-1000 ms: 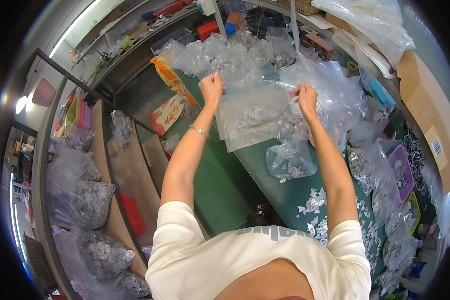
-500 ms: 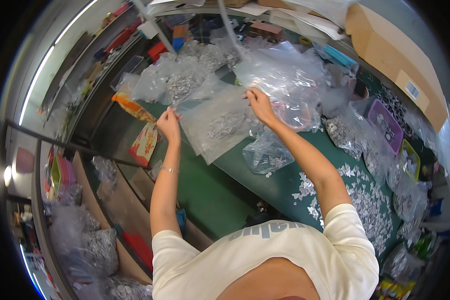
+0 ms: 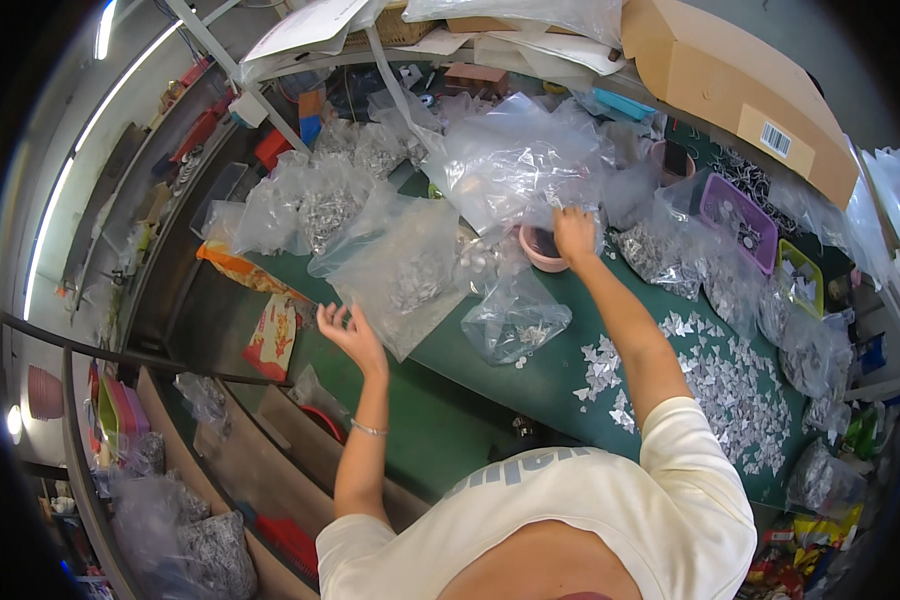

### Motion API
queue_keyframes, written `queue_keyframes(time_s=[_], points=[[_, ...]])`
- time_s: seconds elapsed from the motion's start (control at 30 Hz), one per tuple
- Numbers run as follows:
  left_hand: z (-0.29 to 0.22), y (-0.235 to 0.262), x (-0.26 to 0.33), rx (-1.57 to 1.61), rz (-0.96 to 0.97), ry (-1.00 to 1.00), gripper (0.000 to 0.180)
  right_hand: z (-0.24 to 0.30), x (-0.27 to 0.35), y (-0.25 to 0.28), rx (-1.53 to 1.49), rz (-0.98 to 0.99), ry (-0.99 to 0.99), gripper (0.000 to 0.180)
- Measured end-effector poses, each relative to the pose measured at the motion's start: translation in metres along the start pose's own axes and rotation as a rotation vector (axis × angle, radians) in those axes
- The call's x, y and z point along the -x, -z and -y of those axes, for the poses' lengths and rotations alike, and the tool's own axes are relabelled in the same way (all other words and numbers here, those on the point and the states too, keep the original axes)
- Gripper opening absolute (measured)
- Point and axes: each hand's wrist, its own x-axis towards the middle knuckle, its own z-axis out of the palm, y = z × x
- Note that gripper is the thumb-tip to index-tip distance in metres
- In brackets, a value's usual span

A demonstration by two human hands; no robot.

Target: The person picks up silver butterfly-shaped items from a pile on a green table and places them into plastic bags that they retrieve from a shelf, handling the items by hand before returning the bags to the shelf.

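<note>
Both shifted off the flat clear bag (image 3: 385, 250): left hand (image 3: 353, 338), just beside it, fingers loosely spread, empty; right hand (image 3: 574, 236), over at the pink bowl (image 3: 542, 264), grip impossible to tell. Laid flat at the edge of the green table (image 3: 540, 378), presumably to keep grey pieces (image 3: 415, 287) inside.

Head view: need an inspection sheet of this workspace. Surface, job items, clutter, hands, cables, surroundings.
Surface: green tabletop, small silvery pieces strewn at right.
Job items: clear flat bag with silvery pieces inside; pink bowl; clear plastic sheets.
Clutter: filled plastic bags behind; purple basket at right.
Hands: left hand open beside the flat bag; right hand at the bowl and sheets, grip unclear.
Cables: none clearly identifiable.
Surroundings: shelving at left, cardboard carton upper right.
</note>
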Motion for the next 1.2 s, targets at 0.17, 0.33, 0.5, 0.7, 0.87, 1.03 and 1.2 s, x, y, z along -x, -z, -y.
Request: queue_keyframes(time_s=[0.17, 0.33, 0.5, 0.7, 0.87, 1.03, 1.2], points=[[0.024, 0.044, 0.07, -0.067, -0.024, 0.181, 0.054, -0.019, -0.084, 0.059, -0.021, -0.441, -0.114, 0.013], [0.058, 0.096, 0.16, -0.28, -0.091, 0.361, 0.053, -0.026, -0.163, 0.072, -0.023, -0.533, -0.029, 0.023], [0.08, 0.122, 0.227, -0.325, -0.044, 0.523, 0.055, -0.049, -0.2, 0.004, 0.041, -0.412, 0.182, 0.036], [0.095, 0.144, 0.27, -0.393, -0.047, 0.643, 0.055, -0.033, -0.165, -0.031, -0.071, -0.13, -0.162, 0.043], [0.101, 0.143, 0.278, -0.437, 0.011, 0.714, 0.054, -0.036, -0.118, -0.084, -0.307, -0.054, -1.044, 0.066], [0.121, 0.173, 0.288, -0.492, 0.045, 0.666, 0.054, -0.035, -0.12, -0.096, -0.502, 0.272, -0.969, 0.063], [0.125, 0.16, 0.271, -0.417, 0.139, 0.629, 0.051, -0.111, -0.111, -0.126, -0.914, -0.282, -0.816, 0.032]])
